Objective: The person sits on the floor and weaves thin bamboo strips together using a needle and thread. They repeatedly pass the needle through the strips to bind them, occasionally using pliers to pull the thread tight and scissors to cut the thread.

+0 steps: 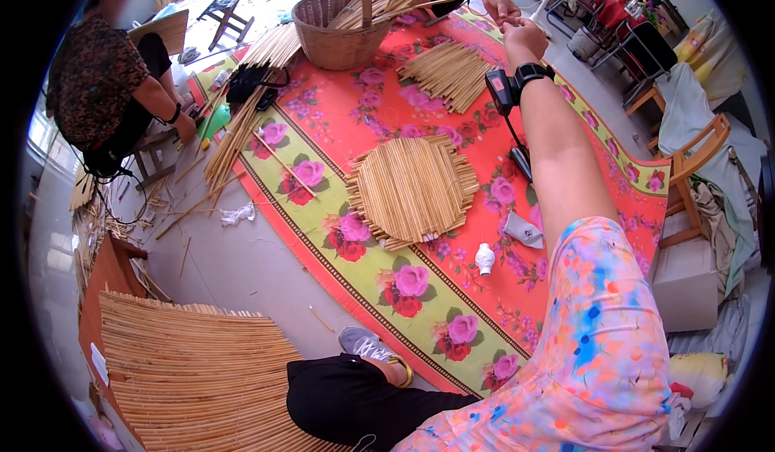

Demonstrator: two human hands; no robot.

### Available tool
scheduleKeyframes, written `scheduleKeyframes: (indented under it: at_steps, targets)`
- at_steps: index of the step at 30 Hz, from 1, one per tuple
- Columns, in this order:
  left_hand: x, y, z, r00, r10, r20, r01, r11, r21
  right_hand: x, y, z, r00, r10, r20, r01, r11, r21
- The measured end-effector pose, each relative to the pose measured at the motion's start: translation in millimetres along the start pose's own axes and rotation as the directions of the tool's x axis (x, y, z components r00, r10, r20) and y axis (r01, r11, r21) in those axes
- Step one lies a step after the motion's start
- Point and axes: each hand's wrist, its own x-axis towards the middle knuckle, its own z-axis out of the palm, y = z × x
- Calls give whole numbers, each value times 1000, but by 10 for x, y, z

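My right hand [526, 39] reaches far across to the top of the view, beyond the table's middle. Its fingertips are pinched together and meet the hand [497, 5] of a person opposite; anything between the fingers is too small to make out. A black strapped device [508, 89] sits on my right wrist. My left hand is out of view. Nearer to me lies a round mat of straw-coloured stalks [412, 190], with uneven ends sticking out around it. A small white spool-shaped object [484, 260] and a grey cloth piece [523, 230] lie beside it.
A flowered red cloth [347, 141] covers the table. On it are a wicker basket [335, 40] of stalks and a stalk bundle [452, 73]. Another person [109, 81] sits at left by loose stalks. A slatted stalk mat [194, 363] is lower left; a wooden chair [698, 161] stands right.
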Motion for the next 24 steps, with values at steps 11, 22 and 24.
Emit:
scheduleKeyframes:
  at_steps: [11,22,24]
  targets:
    - [43,-25,-3,1000,-1,3,1,1000,10,127,99,148,1000,-21,8,21,1000,-7]
    - [-16,-35,6,1000,-9,-7,10,1000,17,-46,-7,70,999,-32,-28,32,999,-22]
    - [-9,-33,4,1000,-4,-12,4,1000,17,-111,-60,26,994,-45,-98,43,999,-17]
